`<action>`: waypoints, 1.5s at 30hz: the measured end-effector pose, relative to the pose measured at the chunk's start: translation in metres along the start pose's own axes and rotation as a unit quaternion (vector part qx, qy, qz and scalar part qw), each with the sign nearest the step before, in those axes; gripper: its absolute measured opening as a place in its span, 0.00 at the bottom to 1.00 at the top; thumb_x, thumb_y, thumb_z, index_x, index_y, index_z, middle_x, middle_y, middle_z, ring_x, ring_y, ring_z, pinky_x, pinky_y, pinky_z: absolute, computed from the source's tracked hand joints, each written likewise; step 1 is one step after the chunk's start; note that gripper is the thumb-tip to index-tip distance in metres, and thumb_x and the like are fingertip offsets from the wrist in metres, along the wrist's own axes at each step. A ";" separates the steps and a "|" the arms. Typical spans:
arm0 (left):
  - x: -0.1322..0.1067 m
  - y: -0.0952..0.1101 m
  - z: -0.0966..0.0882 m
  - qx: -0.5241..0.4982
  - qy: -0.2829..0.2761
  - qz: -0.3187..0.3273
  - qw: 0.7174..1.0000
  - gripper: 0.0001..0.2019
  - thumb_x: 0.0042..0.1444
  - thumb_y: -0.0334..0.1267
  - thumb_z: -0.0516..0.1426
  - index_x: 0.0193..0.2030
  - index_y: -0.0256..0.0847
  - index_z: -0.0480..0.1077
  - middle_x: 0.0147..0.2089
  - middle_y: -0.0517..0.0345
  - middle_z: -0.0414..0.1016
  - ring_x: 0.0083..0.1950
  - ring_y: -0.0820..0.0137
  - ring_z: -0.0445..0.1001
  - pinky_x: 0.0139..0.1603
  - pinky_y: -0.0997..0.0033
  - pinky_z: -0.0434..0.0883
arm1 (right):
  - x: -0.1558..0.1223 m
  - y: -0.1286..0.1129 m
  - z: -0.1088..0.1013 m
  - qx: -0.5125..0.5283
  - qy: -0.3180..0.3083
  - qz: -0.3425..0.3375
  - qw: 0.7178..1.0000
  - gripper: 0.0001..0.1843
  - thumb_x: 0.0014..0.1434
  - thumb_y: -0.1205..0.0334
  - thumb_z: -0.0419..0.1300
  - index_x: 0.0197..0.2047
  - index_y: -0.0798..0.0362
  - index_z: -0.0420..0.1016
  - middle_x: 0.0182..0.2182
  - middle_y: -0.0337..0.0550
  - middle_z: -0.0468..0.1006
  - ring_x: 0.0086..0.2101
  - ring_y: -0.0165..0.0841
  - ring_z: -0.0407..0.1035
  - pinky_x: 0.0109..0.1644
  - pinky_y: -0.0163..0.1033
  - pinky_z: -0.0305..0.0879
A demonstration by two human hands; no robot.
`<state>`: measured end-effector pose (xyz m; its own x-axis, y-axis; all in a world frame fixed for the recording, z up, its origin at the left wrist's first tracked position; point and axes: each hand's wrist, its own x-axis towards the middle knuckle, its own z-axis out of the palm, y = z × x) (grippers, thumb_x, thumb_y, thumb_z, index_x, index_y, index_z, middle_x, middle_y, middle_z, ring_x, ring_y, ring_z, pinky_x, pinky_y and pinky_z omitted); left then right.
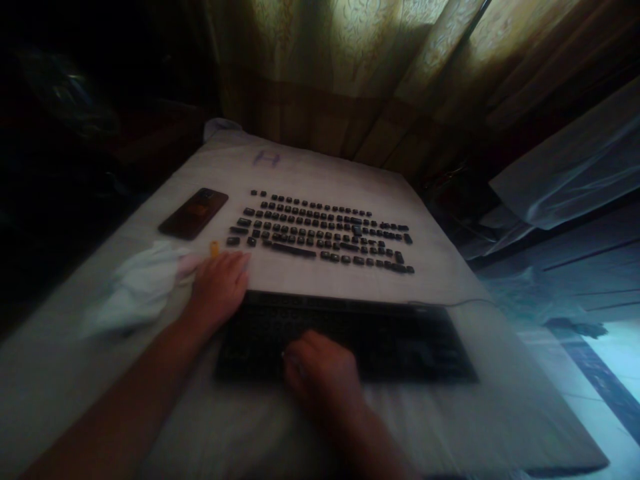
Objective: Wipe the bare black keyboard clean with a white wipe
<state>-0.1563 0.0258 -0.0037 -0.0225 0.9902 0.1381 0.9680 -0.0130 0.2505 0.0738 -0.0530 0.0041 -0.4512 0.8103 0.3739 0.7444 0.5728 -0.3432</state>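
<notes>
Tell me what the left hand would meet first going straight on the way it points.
The left hand would probably first meet a loose keycap near the left end of the nearest row; blur leaves the gap unclear.

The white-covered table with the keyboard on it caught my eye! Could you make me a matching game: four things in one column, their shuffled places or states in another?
1. Phone
2. Keycaps
3. Dark keyboard
4. White cloth

A. Beneath the right hand
B. Crumpled, beside the left forearm
C. Set out loose in rows
D. Lying flat, reddish-brown

Pairs: 1-D, 2-C, 3-A, 4-B
</notes>
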 end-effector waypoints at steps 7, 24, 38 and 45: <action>0.000 -0.001 0.001 0.004 0.001 0.001 1.000 0.25 0.64 0.41 0.42 0.63 0.41 0.68 0.66 0.45 0.72 0.67 0.53 0.67 0.67 0.45 0.62 | 0.002 -0.001 0.001 -0.005 -0.012 0.007 1.000 0.09 0.53 0.72 0.58 0.27 0.50 0.73 0.25 0.38 0.75 0.26 0.31 0.70 0.29 0.35 0.59; 0.001 -0.002 0.003 -0.003 0.007 0.007 1.000 0.25 0.64 0.41 0.42 0.63 0.42 0.68 0.66 0.46 0.73 0.67 0.54 0.67 0.67 0.47 0.62 | 0.003 0.003 -0.006 0.058 0.013 0.024 0.998 0.09 0.58 0.71 0.58 0.30 0.50 0.75 0.26 0.39 0.75 0.28 0.31 0.70 0.33 0.33 0.62; 0.000 -0.001 0.004 -0.014 0.004 0.003 1.000 0.25 0.64 0.40 0.43 0.63 0.40 0.68 0.66 0.46 0.72 0.68 0.54 0.66 0.68 0.46 0.60 | 0.012 -0.007 0.001 0.005 -0.047 -0.040 0.998 0.08 0.54 0.72 0.59 0.27 0.50 0.74 0.25 0.38 0.76 0.26 0.31 0.71 0.28 0.34 0.58; 0.000 -0.002 0.004 -0.017 0.005 0.009 1.000 0.25 0.64 0.41 0.42 0.63 0.41 0.68 0.66 0.47 0.73 0.68 0.54 0.67 0.68 0.47 0.61 | 0.015 -0.010 -0.001 -0.004 -0.027 -0.037 0.999 0.09 0.54 0.72 0.58 0.26 0.50 0.74 0.24 0.38 0.76 0.25 0.30 0.70 0.27 0.35 0.56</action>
<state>-0.1571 0.0265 -0.0079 -0.0083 0.9883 0.1524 0.9594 -0.0352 0.2800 0.0599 -0.0460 0.0136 -0.5312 0.7710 0.3512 0.7111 0.6311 -0.3099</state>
